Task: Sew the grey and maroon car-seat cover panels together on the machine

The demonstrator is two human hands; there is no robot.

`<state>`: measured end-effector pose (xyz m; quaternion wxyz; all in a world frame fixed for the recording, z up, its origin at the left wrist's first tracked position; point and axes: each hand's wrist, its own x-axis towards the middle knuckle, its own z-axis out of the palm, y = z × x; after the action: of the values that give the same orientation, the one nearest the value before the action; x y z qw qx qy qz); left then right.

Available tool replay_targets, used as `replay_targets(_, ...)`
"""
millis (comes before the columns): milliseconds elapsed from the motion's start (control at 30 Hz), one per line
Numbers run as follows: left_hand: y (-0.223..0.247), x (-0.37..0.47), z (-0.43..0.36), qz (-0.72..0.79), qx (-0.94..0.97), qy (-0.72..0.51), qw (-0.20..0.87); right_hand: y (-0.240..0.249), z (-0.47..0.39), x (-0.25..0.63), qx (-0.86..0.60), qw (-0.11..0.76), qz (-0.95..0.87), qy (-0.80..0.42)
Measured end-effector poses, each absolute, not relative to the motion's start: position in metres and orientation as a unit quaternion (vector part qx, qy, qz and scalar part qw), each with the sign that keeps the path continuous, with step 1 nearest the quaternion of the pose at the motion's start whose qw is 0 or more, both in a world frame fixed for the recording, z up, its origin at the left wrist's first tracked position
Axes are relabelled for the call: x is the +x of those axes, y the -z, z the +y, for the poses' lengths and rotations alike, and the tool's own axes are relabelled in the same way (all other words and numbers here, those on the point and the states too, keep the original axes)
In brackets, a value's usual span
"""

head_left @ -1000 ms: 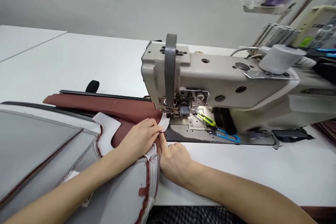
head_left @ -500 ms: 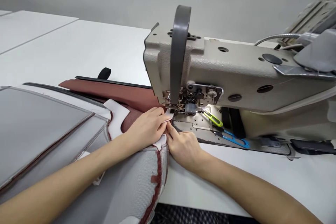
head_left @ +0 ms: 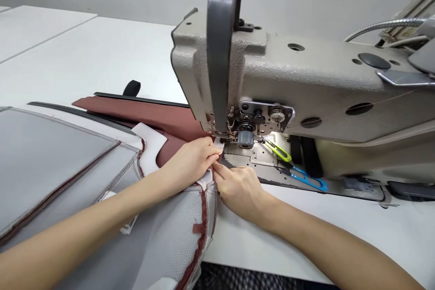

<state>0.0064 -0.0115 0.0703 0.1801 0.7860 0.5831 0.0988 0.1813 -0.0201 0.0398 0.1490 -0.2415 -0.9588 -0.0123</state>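
Observation:
A large grey seat cover (head_left: 159, 231) with maroon seam edges lies inside out, its far edge reaching the sewing machine (head_left: 288, 72). My left hand (head_left: 192, 156) presses its closed fingers on the white-backed edge just left of the presser foot. Close beside it, my right hand (head_left: 239, 188) is curled, thumb and forefinger pinching the same edge from the near side. The needle itself is hidden behind the machine's head. Maroon fabric (head_left: 146, 115), part of the cover, runs behind my left hand and under the head.
Yellow-green thread snips (head_left: 278, 150) and blue thread snips (head_left: 307, 179) lie on the machine bed, right of the needle area. The white table (head_left: 68, 59) stretches back to a grey wall. A white label (head_left: 129, 225) sticks out beneath my left forearm.
The view has shifted closer to the machine, which looks larger. Both hands keep their grip beside the presser foot; the cover's edge at my fingers has shifted slightly.

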Motion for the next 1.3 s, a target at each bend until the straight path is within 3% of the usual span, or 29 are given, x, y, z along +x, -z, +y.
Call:
replay_targets(267, -0.077, 0.008, 0.001, 0.562, 0.801, -0.11, 0.172, -0.042, -0.005, 0.185, -0.298, 0.106, -0.948, -0.046)
replay_targets(433, -0.085, -0.002, -0.012, 0.528, 0.806, -0.11, 0.243, -0.036, -0.005, 0.189, -0.342, 0.177, -0.92, -0.07)
replay_targets(667, -0.065, -0.016, -0.03, 0.502, 0.811, -0.23, 0.194, -0.035, -0.013, 0.189, -0.341, 0.23, -0.908, -0.075)
replay_targets(833, -0.058, -0.023, -0.029, 0.463, 0.834, -0.242, 0.176, -0.034, -0.013, 0.189, -0.299, 0.227, -0.919, -0.122)
replay_targets(1300, -0.054, -0.022, -0.011, 0.464, 0.828, -0.228, 0.218, -0.036, -0.011, 0.187, -0.32, 0.198, -0.924, -0.068)
